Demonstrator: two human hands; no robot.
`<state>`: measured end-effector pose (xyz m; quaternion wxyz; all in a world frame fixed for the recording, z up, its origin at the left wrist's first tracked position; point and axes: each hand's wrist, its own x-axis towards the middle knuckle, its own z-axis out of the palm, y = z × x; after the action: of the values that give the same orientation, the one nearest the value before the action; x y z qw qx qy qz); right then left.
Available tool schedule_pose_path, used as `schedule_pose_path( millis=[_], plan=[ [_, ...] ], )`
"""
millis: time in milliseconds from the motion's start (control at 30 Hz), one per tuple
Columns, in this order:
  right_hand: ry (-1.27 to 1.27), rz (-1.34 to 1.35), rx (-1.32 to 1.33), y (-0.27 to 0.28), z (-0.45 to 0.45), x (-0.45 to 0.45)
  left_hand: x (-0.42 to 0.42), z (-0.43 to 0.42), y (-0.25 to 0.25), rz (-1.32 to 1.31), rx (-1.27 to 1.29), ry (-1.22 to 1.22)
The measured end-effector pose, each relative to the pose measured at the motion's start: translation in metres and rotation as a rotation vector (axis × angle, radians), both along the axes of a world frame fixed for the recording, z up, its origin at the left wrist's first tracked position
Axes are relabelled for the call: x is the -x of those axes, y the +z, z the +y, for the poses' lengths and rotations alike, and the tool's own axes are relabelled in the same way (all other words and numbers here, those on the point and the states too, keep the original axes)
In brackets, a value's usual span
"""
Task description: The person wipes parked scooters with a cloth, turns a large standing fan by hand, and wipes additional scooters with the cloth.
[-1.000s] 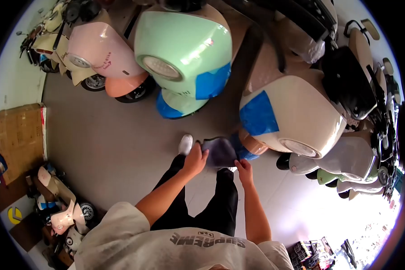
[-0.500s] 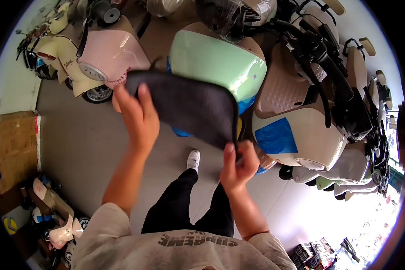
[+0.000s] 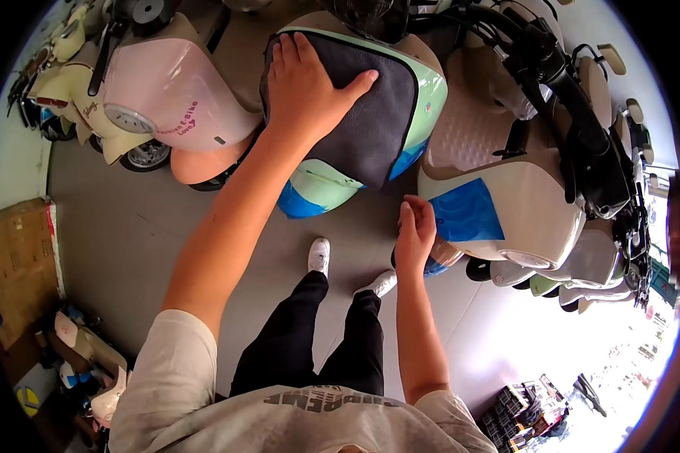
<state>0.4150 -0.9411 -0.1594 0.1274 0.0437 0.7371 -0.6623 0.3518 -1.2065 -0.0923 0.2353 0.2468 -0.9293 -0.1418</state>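
A dark grey mat (image 3: 366, 113) with black edging lies draped over the mint-green front panel (image 3: 321, 185) of a scooter. My left hand (image 3: 306, 87) rests flat on the mat's upper left part, with the thumb stretched out to the right. Below and to the right of the mat is my right hand (image 3: 417, 226), apart from it. Its fingers are loosely curled together and nothing shows in them. Just beside that hand is the blue film (image 3: 467, 211) on a cream scooter's front panel (image 3: 536, 200).
A pink scooter (image 3: 170, 90) stands on the left, with more scooters behind it. Black handlebars (image 3: 559, 90) jut out at the right. A cardboard box (image 3: 19, 260) leans by the left wall. A crate (image 3: 517, 411) sits on the floor (image 3: 151, 226) at the lower right.
The mat has moved up onto the mint-green panel. My left hand has gone from gripping its edge to lying flat on it. My right hand has let go of its corner.
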Motion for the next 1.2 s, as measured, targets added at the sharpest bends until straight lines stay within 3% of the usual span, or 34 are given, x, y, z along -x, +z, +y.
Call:
schedule_pose_path(
  millis=[133,233,367,433,567,633,733,1000,1200],
  plan=[
    [-0.011,0.129,-0.131,0.01,-0.006,-0.017,0.017,0.019,0.003,0.041,0.164,0.037],
    [0.117,0.624,-0.4,0.043,-0.031,-0.012,0.023,0.043,0.012,0.067,0.219,0.073],
    [0.1,0.841,-0.327,0.076,-0.078,0.02,0.028,0.06,0.014,0.071,0.261,0.066],
    [0.074,0.951,-0.291,0.066,-0.096,0.051,0.022,0.048,0.016,0.094,0.283,-0.024],
    [0.212,0.955,-0.413,0.053,-0.119,0.079,0.0,-0.013,0.005,0.179,-0.024,-0.302],
    [0.238,0.96,-0.489,0.045,-0.121,0.081,-0.008,-0.011,-0.012,0.199,0.072,-0.144],
    [0.245,1.001,-0.483,0.04,-0.117,0.089,-0.004,0.002,-0.008,0.142,0.074,-0.095],
    [0.327,1.103,-0.338,0.026,-0.093,0.124,-0.001,0.029,-0.002,0.108,0.197,0.002],
    [0.239,1.048,-0.241,0.003,-0.083,0.127,0.007,0.064,0.004,0.055,0.302,0.01]
  ],
)
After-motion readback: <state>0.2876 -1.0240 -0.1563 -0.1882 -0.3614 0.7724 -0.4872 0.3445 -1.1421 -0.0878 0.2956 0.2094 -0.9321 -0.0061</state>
